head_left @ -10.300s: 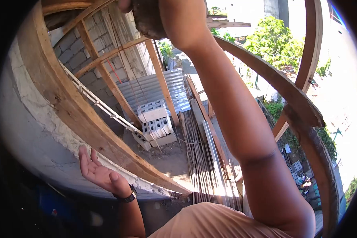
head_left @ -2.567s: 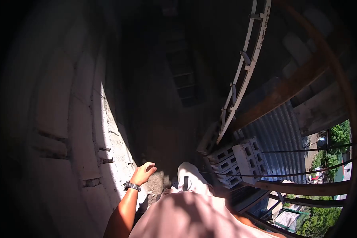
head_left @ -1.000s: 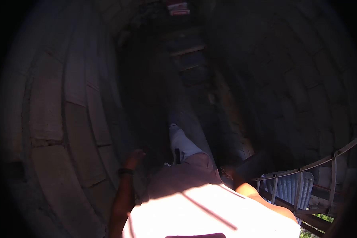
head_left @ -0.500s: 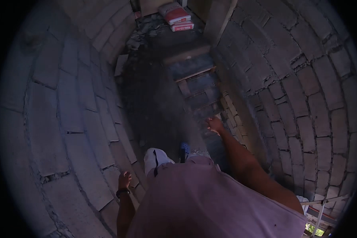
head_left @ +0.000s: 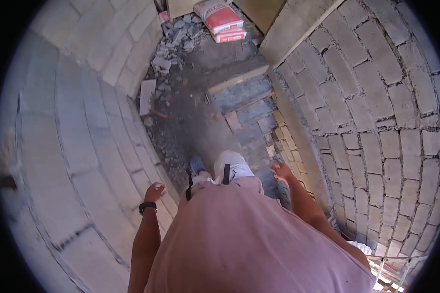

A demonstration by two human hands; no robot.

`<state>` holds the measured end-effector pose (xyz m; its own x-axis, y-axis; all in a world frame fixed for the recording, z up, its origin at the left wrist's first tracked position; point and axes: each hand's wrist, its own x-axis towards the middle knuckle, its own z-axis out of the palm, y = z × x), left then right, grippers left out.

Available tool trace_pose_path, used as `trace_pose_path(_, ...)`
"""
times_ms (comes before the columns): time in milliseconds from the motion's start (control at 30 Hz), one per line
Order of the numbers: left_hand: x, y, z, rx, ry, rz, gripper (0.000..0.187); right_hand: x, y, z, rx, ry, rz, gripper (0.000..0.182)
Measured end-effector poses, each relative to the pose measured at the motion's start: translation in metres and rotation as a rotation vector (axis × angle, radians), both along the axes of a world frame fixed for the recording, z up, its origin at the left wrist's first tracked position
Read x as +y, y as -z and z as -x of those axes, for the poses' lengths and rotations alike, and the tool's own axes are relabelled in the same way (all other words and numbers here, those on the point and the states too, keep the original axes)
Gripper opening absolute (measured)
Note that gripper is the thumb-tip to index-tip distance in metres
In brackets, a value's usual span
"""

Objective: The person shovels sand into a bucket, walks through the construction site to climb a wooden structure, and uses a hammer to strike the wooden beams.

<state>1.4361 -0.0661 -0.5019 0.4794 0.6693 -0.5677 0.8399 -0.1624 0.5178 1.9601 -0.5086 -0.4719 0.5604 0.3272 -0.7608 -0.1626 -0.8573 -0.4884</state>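
Observation:
I look straight down my body in a narrow passage between two grey block walls. My left hand (head_left: 154, 191), with a black watch at the wrist, hangs close to the left wall (head_left: 78, 146) and holds nothing; its fingers look loosely curled. My right hand (head_left: 281, 171) is spread out near the right wall (head_left: 376, 127), above the concrete steps (head_left: 249, 105), and is empty. My blue shoe (head_left: 196, 165) is on the dirt floor ahead of me.
Red and white cement bags (head_left: 221, 20) lie at the far end beside a pile of rubble (head_left: 173, 41). A flat board (head_left: 147, 90) leans at the foot of the left wall. A metal railing (head_left: 386, 273) shows at the lower right.
The view has brightened and I have moved forward along the passage. My right hand has dropped back from the steps toward my side. My blue shoe has stepped ahead on the left.

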Motion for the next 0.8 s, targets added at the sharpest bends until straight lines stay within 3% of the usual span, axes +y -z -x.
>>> trace_pose_path(33,0.045,-0.015,-0.033,0.002,0.016,-0.01,0.04,0.006,0.001,-0.005,0.059,-0.015,0.084,0.04)
trace_pose_path(100,0.124,-0.03,-0.092,-0.118,0.092,-0.045,0.042,0.013,0.0,0.003,0.012,0.307,0.101,0.036)
trace_pose_path(167,0.193,-0.027,-0.152,-0.139,0.127,-0.078,0.042,0.02,0.006,-0.005,0.056,0.435,0.138,0.033)
trace_pose_path(233,0.245,-0.023,-0.202,-0.167,0.159,-0.113,0.041,0.029,0.027,-0.016,0.176,0.502,0.238,0.031)
trace_pose_path(300,0.297,-0.022,-0.267,-0.072,0.046,0.033,0.044,0.062,0.041,-0.043,0.22,0.441,0.265,0.032)
trace_pose_path(400,0.364,0.009,-0.329,-0.072,0.185,0.012,0.039,0.139,0.057,-0.11,0.27,0.437,0.262,0.034)
trace_pose_path(467,0.404,0.007,-0.391,-0.1,0.278,0.018,0.038,0.186,0.083,-0.193,0.335,0.551,0.258,0.035)
trace_pose_path(533,0.437,-0.004,-0.443,-0.005,0.147,0.177,0.035,0.265,0.057,-0.287,0.199,0.423,0.156,0.034)
trace_pose_path(633,0.514,0.064,-0.486,-0.148,0.078,0.119,0.039,0.38,0.007,-0.437,0.024,0.421,-0.097,0.031)
trace_pose_path(667,0.517,0.008,-0.538,-0.128,-0.126,0.265,0.038,0.417,-0.009,-0.485,-0.009,0.423,-0.169,0.031)
trace_pose_path(700,0.521,-0.01,-0.577,-0.141,-0.143,0.266,0.038,0.454,-0.016,-0.529,-0.039,0.423,-0.233,0.031)
trace_pose_path(767,0.542,-0.024,-0.643,-0.246,-0.342,0.29,0.038,0.528,-0.028,-0.617,-0.071,0.354,-0.271,0.033)
trace_pose_path(800,0.555,-0.021,-0.67,-0.229,-0.275,0.303,0.039,0.566,-0.036,-0.656,-0.07,0.289,-0.241,0.034)
